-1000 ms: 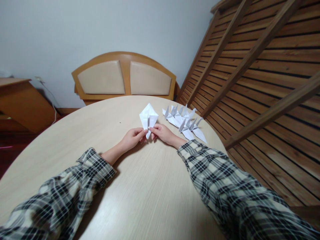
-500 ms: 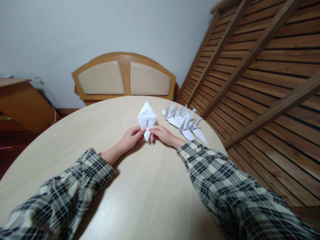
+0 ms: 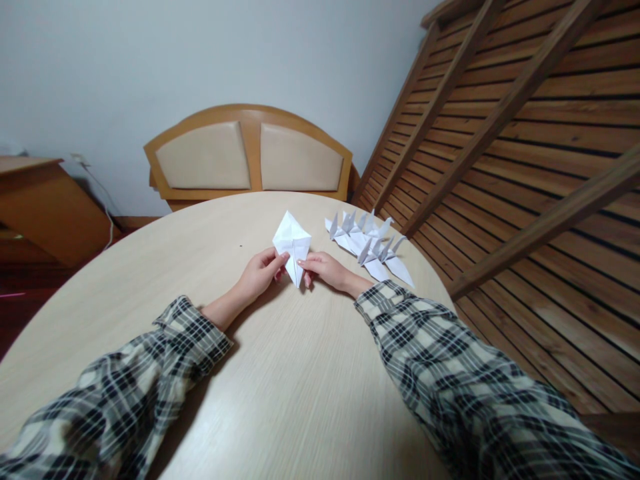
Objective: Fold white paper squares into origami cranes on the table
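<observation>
The folded white paper (image 3: 292, 239) sits between left hand (image 3: 261, 272) and right hand (image 3: 327, 269), each closed in a pinch on one side, its long axis running toward the far edge of the surface (image 3: 260, 387)

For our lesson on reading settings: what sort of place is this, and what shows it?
Probably a home, perhaps a bedroom: what looks like a padded headboard stands by the pale wall, beyond a rounded table, and a slatted wooden panel rises at the right.
</observation>
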Demonstrator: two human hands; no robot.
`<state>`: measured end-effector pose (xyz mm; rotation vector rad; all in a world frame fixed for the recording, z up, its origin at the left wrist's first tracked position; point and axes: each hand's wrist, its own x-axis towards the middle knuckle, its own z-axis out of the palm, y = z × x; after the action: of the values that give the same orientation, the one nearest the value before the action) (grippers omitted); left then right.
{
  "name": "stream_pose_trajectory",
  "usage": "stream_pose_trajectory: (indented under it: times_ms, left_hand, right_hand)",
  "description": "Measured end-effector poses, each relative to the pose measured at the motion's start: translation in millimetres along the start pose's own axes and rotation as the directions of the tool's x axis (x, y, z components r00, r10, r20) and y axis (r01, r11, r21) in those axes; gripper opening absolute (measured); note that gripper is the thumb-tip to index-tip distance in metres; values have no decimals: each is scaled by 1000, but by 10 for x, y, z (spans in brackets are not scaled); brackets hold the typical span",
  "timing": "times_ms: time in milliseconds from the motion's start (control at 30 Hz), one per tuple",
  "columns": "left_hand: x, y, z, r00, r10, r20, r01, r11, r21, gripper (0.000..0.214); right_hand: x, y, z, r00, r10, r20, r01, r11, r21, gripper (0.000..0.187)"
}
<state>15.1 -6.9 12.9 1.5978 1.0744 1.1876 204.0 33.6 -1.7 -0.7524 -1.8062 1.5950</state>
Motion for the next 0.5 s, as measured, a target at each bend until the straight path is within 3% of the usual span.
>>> stream_pose_trajectory:
  times_ms: [267,500]
  left_hand:
    - [-7,4,9,999,8,42,-6,998,-56,27]
    - [-4,16,13,995,-15,99,24,996,-86,24]
  right_hand:
    - [12,13,-11,999,-18,-45,18,1000,-9,33]
    - [19,22,-23,984,-51,-170,46,998,-31,46]
